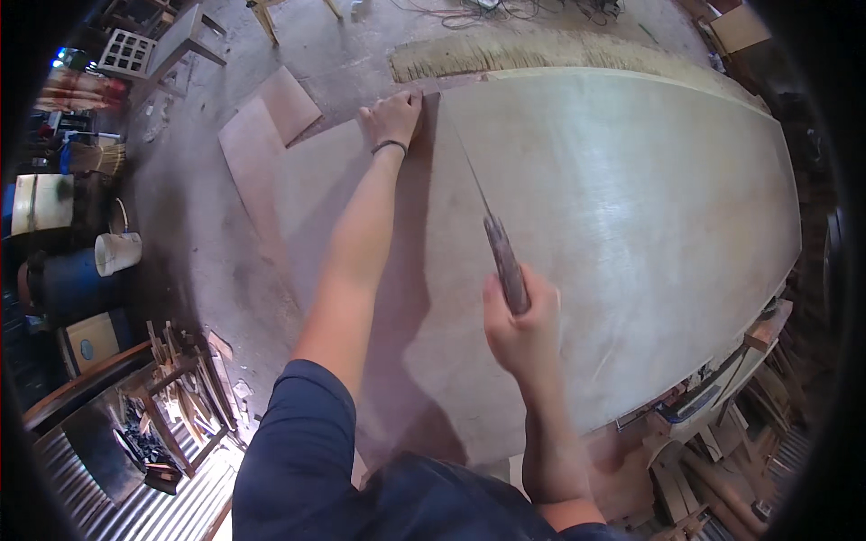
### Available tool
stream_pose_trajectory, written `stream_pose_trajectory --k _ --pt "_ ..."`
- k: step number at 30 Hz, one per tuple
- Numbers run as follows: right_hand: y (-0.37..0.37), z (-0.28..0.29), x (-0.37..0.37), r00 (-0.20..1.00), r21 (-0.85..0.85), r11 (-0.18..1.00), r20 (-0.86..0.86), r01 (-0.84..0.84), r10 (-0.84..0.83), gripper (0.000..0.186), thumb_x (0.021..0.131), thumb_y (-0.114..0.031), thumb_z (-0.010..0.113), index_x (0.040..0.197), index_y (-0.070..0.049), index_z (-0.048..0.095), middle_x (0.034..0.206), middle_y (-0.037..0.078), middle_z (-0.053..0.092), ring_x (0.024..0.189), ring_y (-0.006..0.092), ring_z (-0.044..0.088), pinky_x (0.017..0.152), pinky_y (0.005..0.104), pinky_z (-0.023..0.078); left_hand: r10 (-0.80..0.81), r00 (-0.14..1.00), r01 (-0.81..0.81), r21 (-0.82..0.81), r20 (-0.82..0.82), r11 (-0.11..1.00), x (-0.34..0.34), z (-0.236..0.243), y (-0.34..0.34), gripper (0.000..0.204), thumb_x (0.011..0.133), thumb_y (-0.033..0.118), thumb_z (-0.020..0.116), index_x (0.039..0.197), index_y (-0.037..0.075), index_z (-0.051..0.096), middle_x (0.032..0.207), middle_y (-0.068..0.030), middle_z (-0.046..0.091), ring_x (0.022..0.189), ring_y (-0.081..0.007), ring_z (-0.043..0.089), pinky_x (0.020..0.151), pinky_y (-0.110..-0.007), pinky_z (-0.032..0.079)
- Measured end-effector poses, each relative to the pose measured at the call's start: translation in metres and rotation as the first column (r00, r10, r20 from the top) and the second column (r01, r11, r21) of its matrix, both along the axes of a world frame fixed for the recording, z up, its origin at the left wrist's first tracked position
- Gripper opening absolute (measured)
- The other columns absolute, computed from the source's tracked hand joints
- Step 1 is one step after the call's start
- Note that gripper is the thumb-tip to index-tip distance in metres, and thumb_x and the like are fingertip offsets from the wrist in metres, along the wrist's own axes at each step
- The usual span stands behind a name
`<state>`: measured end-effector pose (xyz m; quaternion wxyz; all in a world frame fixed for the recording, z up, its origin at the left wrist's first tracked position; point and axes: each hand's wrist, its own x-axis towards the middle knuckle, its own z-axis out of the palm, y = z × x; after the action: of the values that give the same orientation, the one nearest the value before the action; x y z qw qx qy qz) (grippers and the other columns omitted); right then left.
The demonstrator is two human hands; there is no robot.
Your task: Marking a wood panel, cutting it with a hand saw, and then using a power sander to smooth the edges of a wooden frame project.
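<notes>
A large pale plywood sheet (613, 252) fills the middle and right of the view. My right hand (521, 316) grips the worn handle of a saw (502, 252). Its thin blade is seen nearly edge-on, pointing away from me over the sheet, left of the middle. My left hand (394, 115), with a dark band at the wrist, is on the sheet's far edge, fingers curled over it. The left arm casts a shadow on the wood. Offcut panels (284, 104) lie beyond the sheet's left part.
At left are a white bucket (117, 252), a blue drum (68, 293) and a stool (185, 45). Scrap wood stands at lower left and lower right (713, 469). Beyond the far edge lie a long rough board (478, 56) and cables (451, 13) on the concrete floor.
</notes>
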<state>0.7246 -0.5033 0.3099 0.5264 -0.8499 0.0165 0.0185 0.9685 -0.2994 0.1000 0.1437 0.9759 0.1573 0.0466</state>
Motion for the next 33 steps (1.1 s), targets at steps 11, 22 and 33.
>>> stream_pose_trajectory --k 11,22,33 --pt "0.010 0.024 -0.008 0.993 -0.022 0.997 -0.100 0.067 -0.069 0.020 0.081 -0.009 0.060 0.068 0.001 0.049 0.054 0.018 0.047 0.048 0.0359 0.051 0.048 0.0382 0.039 -0.036 0.998 0.035 0.029 0.046 0.999 -0.001 -0.004 0.001 0.037 0.093 0.049 0.043 0.096 0.026 0.072 0.096 -0.0082 0.071 0.092 -0.0273 0.067 0.085 -0.045 0.039" --pt "0.013 0.003 -0.006 0.998 0.173 0.983 -0.002 -0.056 0.057 0.024 0.087 -0.017 0.066 0.078 0.000 0.052 0.053 0.009 0.049 0.046 0.0180 0.046 0.047 0.0313 0.038 -0.078 0.995 0.076 -0.038 -0.056 0.996 -0.007 0.038 0.012 0.037 0.090 0.049 0.043 0.099 0.024 0.070 0.101 -0.0112 0.070 0.102 -0.0292 0.064 0.091 -0.047 0.036" --pt "0.011 0.010 -0.024 0.994 0.219 0.976 -0.106 -0.013 0.038 0.034 0.090 -0.028 0.066 0.078 -0.001 0.049 0.052 0.009 0.047 0.044 0.0211 0.048 0.046 0.0323 0.039 -0.027 0.986 0.030 0.013 -0.166 0.999 -0.013 0.041 0.045 0.056 0.087 0.067 0.039 0.099 0.022 0.070 0.103 -0.0109 0.070 0.103 -0.0311 0.063 0.094 -0.046 0.035"
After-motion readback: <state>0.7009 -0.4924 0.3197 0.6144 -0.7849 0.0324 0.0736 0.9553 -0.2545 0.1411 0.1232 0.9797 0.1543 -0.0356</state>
